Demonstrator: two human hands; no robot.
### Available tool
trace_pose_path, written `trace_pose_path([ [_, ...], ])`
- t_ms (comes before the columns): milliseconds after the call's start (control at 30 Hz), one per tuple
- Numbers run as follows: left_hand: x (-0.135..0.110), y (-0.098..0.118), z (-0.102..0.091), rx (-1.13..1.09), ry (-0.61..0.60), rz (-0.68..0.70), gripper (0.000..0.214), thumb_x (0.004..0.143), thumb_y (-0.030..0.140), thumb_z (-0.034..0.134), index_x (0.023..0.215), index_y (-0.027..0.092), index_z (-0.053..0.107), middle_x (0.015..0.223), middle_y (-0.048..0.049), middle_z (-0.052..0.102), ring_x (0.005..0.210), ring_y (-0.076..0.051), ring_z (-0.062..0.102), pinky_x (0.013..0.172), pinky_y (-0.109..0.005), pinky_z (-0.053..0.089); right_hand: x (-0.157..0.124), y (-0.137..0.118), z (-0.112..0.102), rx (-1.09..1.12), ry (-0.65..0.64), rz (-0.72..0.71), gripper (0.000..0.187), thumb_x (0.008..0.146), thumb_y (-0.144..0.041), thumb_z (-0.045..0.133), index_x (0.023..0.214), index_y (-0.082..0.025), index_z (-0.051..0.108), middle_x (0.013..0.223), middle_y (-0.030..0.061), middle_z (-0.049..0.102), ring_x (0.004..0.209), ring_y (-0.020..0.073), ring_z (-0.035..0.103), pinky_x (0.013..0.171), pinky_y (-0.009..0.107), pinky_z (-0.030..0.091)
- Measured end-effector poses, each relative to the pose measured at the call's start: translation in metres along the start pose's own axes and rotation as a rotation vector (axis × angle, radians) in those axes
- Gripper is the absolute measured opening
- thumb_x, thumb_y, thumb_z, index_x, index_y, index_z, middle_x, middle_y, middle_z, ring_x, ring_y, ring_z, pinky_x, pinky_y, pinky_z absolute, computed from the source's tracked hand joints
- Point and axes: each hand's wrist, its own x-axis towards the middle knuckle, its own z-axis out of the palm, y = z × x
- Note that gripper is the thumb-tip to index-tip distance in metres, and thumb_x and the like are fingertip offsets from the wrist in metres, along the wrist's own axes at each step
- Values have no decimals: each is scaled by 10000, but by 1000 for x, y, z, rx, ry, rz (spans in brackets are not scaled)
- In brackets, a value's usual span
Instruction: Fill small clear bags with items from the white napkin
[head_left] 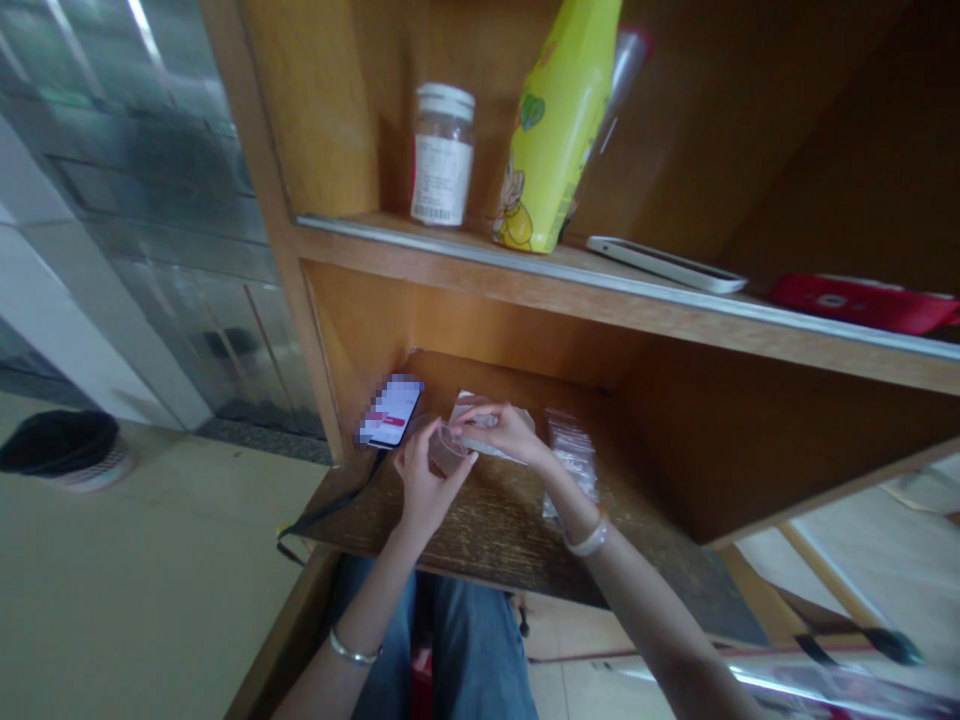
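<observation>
My left hand (pixel 429 472) is wrapped round a small clear plastic cup (pixel 447 452), its round rim turned toward my right hand. At that rim, the fingertips of my right hand (pixel 501 432) are pinched together; whatever they hold is too small and blurred to make out. Beneath my right hand lies a white sheet of paper or film (pixel 466 402), partly hidden by the fingers. Just right of it is a stack of clear plastic bags (pixel 571 455). A phone (pixel 394 410) with a lit screen rests to the left of my hands.
The dark wooden desk top (pixel 480 520) sits under a shelf (pixel 450 255). On the shelf stand a white-capped jar (pixel 442 160) and a yellow bottle (pixel 555 130), beside a white phone-like device (pixel 664 264) and a red case (pixel 862 300). A lined bin (pixel 67 450) stands on the floor at left.
</observation>
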Motion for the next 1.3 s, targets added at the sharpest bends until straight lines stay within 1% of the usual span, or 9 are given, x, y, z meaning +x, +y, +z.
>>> trace_pose_path([
  [133,-1,-2,0,3,19,8,579,706,424,721,1209,228,511,1218,-88,613,1139,-267,559,1015,-441,327,5,29,9,-109,183,46,175,823,-323,601,886,-223,730,963,47,723,928,198,655,876,342,487],
  [300,-1,-3,1,7,27,22,571,708,415,719,1205,225,513,1226,-93,607,1147,-267,554,1014,-446,332,1,61,16,-423,81,207,104,721,-212,702,812,-247,741,967,62,722,1106,274,590,961,395,438],
  [467,0,-5,1,14,18,41,570,711,412,717,1206,225,506,1232,-96,602,1150,-267,553,1015,-449,333,-6,68,21,-407,86,153,109,754,-210,661,833,-215,735,995,80,707,1132,279,570,1002,467,387],
  [633,0,-4,1,20,27,33,568,708,412,720,1203,228,511,1225,-91,607,1147,-265,555,1013,-447,337,-1,69,22,-214,193,173,59,675,-161,688,717,-191,716,950,82,708,965,241,636,898,392,483],
  [833,0,-3,1,11,18,28,567,701,417,724,1194,224,522,1202,-88,619,1124,-258,568,1009,-432,345,0,39,9,-106,284,117,84,694,-237,698,752,-178,712,940,73,713,1035,241,617,956,382,443],
  [967,0,-4,1,29,8,18,589,699,446,717,1207,225,515,1214,-99,613,1141,-273,556,1013,-447,321,-6,2,2,-35,173,47,142,707,-326,712,746,-190,709,892,51,713,992,215,627,902,333,457],
  [1067,-1,-3,1,64,8,54,588,702,425,718,1214,226,509,1217,-102,612,1155,-280,548,1010,-450,316,-13,-18,5,-95,52,5,172,737,-369,695,750,-198,703,854,39,704,908,195,633,839,313,463],
  [1200,-1,-2,0,64,17,74,549,698,358,726,1191,227,523,1182,-95,630,1118,-274,570,1005,-457,327,-29,-24,11,-259,74,42,227,760,-415,677,855,-209,688,867,34,700,863,194,633,816,321,455],
  [1300,1,-3,0,-41,19,69,529,695,329,722,1176,213,536,1151,-93,635,1086,-256,583,983,-434,377,-42,-21,11,-224,49,114,307,757,-423,681,958,-192,661,881,48,702,822,189,643,769,306,470],
])
